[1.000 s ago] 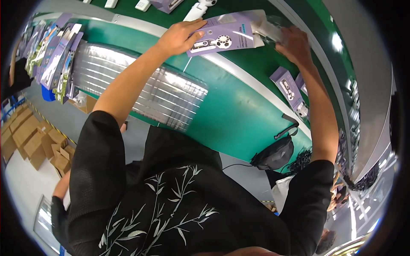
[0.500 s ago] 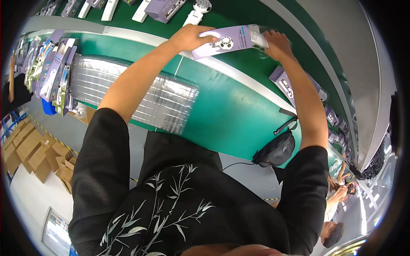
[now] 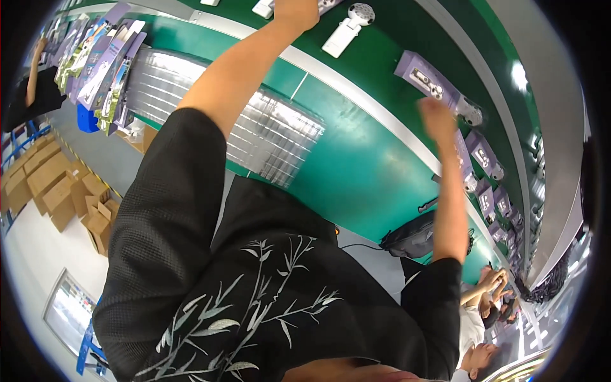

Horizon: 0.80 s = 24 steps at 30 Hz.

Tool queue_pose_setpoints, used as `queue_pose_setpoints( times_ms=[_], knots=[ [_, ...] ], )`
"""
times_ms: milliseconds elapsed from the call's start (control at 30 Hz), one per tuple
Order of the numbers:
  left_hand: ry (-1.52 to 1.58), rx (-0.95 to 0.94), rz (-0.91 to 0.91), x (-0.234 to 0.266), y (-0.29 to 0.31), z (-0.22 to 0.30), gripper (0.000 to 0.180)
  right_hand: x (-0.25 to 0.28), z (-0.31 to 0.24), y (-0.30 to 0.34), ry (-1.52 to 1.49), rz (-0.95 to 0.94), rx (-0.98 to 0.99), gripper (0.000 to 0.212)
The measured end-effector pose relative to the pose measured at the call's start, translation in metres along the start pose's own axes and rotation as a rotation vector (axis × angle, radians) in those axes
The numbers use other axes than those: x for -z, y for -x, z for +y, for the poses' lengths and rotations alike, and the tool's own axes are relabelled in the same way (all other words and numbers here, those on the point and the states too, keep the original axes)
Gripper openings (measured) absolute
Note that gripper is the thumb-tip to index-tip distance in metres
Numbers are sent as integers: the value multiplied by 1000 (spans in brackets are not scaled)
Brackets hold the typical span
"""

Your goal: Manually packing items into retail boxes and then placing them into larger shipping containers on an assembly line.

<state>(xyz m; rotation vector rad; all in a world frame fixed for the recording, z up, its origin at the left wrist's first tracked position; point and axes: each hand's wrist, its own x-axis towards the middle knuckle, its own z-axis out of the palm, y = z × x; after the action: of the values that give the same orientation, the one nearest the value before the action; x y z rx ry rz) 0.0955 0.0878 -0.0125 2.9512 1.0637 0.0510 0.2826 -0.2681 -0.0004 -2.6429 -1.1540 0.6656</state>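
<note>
My left hand [image 3: 298, 14] reaches to the top edge of the head view, over the dark green belt. Its fingers are partly cut off, beside a purple box [image 3: 329, 6] that shows only in part. Just right of it lies a white device [image 3: 347, 30] with a round, football-patterned head. My right hand [image 3: 438, 120] is blurred by motion, its fingers drawn in. It hovers at the near side of another purple box [image 3: 423, 77], which has a picture of the device on it. A round patterned head [image 3: 470, 112] shows at that box's right end.
More purple boxes [image 3: 485, 156] with devices line the belt at right. Clear plastic trays [image 3: 273, 137] lie on the green table [image 3: 356, 162], with a black bag [image 3: 410, 235] at its edge. Upright packaging cards [image 3: 105, 70] stand at left. Other people [image 3: 474, 331] work at lower right.
The purple box that both hands held is no longer between them. My left hand has moved up and away; my right has come down and nearer. The view has shifted.
</note>
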Motion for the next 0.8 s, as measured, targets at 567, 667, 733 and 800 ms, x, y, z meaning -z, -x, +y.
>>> queue_pose_setpoints(
  times_ms=[567,667,733,800],
  knots=[
    [616,24,275,-14,155,-30,81,-136,-130,150,-1269,127,-269,38],
    [663,57,200,-10,157,-32,81,-73,-101,50,-987,272,-283,42],
    [690,45,166,-10,153,-30,81,-42,-100,-38,-875,44,-233,42],
    [685,29,126,-15,150,-29,80,-51,-103,-104,-477,134,235,25]
  ],
)
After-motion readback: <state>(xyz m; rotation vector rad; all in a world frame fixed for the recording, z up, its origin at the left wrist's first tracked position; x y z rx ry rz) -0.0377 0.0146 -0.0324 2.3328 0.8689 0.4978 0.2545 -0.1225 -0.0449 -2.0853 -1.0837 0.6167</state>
